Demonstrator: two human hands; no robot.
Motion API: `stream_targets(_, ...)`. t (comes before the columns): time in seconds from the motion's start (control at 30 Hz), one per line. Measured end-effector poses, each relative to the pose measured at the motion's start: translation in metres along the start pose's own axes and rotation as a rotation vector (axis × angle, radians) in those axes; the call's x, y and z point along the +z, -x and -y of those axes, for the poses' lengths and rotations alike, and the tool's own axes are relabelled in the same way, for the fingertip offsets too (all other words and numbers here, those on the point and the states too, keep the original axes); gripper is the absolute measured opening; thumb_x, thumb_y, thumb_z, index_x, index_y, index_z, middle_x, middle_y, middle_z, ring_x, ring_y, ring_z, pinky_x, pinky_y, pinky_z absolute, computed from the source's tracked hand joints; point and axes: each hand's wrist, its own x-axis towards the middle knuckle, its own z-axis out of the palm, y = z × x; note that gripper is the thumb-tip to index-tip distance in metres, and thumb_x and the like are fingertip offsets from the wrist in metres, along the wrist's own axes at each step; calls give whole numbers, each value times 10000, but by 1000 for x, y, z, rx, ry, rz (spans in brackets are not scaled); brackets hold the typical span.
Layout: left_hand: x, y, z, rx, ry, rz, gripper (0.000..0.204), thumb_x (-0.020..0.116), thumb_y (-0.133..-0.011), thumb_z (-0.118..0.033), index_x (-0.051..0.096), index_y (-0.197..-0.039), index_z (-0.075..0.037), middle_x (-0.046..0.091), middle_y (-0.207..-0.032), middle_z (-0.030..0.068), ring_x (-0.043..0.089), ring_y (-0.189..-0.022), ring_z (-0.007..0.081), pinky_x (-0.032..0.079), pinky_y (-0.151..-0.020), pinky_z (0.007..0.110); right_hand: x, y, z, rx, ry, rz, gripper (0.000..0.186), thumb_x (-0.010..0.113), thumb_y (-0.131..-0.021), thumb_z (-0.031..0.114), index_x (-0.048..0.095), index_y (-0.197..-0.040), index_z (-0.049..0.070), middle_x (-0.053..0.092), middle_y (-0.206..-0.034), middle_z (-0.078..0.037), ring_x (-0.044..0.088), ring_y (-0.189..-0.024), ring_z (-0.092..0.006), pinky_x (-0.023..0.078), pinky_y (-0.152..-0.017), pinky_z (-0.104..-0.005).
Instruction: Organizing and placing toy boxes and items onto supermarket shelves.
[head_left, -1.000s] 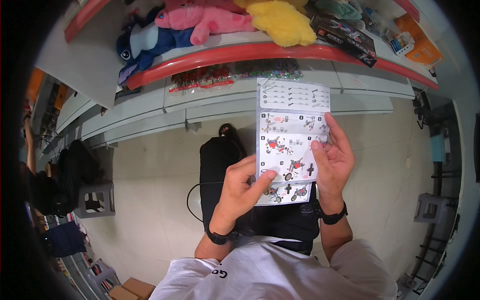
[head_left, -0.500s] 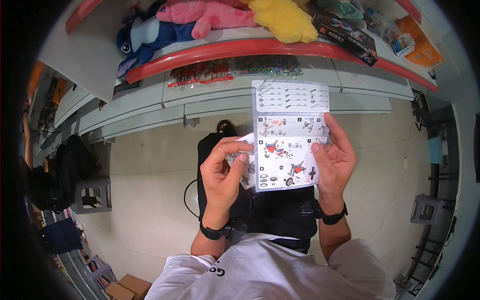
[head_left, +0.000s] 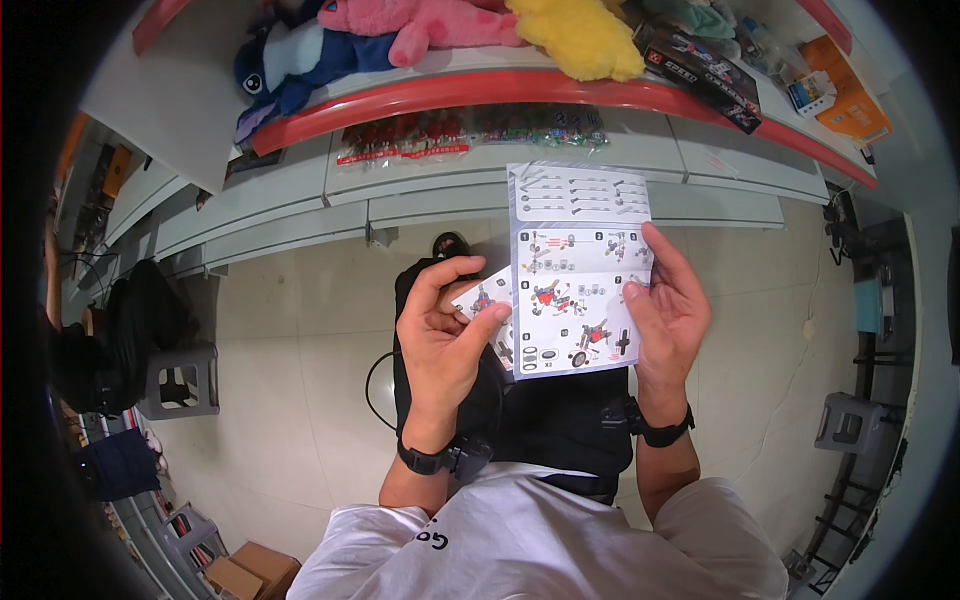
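A folded paper instruction sheet is held up over my lap, printed with numbered assembly drawings of a small wheeled model and rows of small parts. My right hand grips its right edge, thumb on the front and fingers behind. At the left edge, a second flap of the sheet shows behind the front panel, tilted outward. My left hand holds this flap, its thumb on the printed face and its index finger raised. The other left fingers are partly hidden behind the paper.
Above, a red-edged shelf carries blue, pink and yellow plush toys, a black box and an orange box. Packets in clear plastic lie beneath it. Grey stools stand left and right; cartons sit lower left.
My left index finger has lifted off the paper. The rear flap has swung outward, so more of its printed drawings show. My right hand has barely moved.
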Motion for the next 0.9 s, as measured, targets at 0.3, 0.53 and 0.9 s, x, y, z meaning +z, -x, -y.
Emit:
stream_targets(0.3, -4, -1, 8, -46, 10, -9, 352, 641, -765, 91, 522, -1090, 29, 658, -943, 131, 625, -761, 87, 481, -629, 178, 3, 4, 2, 122, -66, 17, 486, 509, -832, -106, 399, -1306, -96, 559, -1173, -205, 566, -1049, -171, 440, -905, -265)
stream_targets(0.53, -7, 0, 11, -18, 56, 28, 315, 632, -772, 105, 529, -1063, 40, 653, -951, 128, 620, -806, 94, 487, -679, 188, 4, 3, 0, 115, -44, 14, 492, 509, -829, -109, 396, -1308, -97, 556, -1180, -204, 560, -1058, -172, 437, -911, -266)
stream_targets(0.9, -8, -2, 11, -12, 41, 14, 274, 652, -767, 96, 535, -1007, 38, 644, -876, 96, 624, -779, 99, 495, -670, 190, 2, 2, -4, 136, -58, 28, 484, 511, -833, -101, 400, -1305, -95, 554, -1181, -198, 561, -1045, -166, 439, -905, -265)
